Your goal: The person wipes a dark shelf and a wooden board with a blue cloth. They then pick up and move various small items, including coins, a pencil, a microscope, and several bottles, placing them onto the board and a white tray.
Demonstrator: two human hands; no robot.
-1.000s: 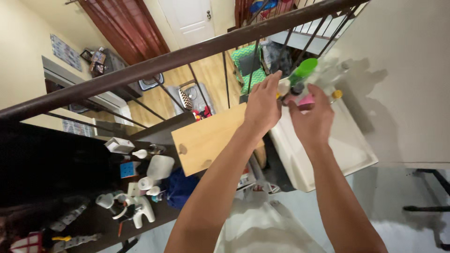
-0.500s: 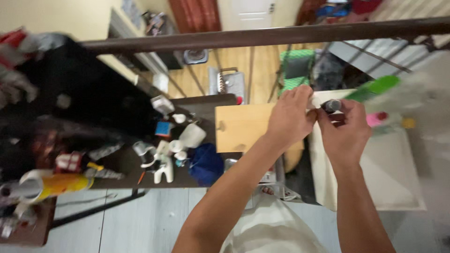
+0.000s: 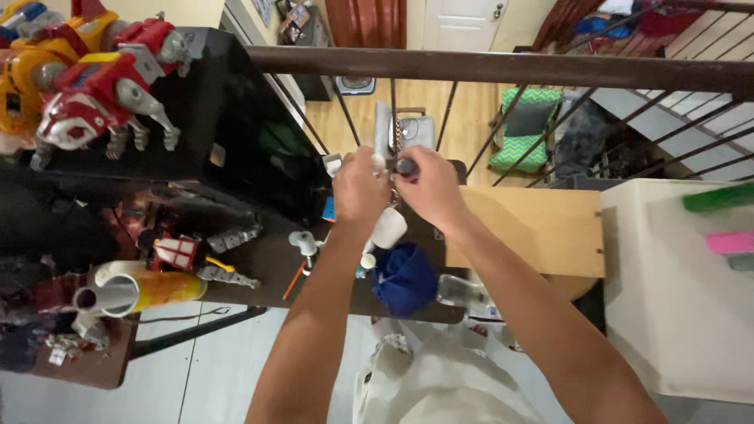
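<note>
Holding small dark-tipped tool (image 3: 405, 166) between both hands, raised above dark counter (image 3: 259, 259). Left hand (image 3: 360, 187) clamped on its pale end; right hand (image 3: 432, 188) closed around dark end, fingers curled. Hands touching. Below hands: white cup (image 3: 388, 227), blue cloth bundle (image 3: 404, 277). Far left of hands: robot toys (image 3: 94, 78). Beyond hands: brown railing (image 3: 503, 69).

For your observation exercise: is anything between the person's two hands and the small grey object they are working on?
Nothing visible. Both the left hand and the right hand already grip the small grey object, held up in front of the railing, above the dark table. Fingers hide most of it, so its kind is unclear.
</note>
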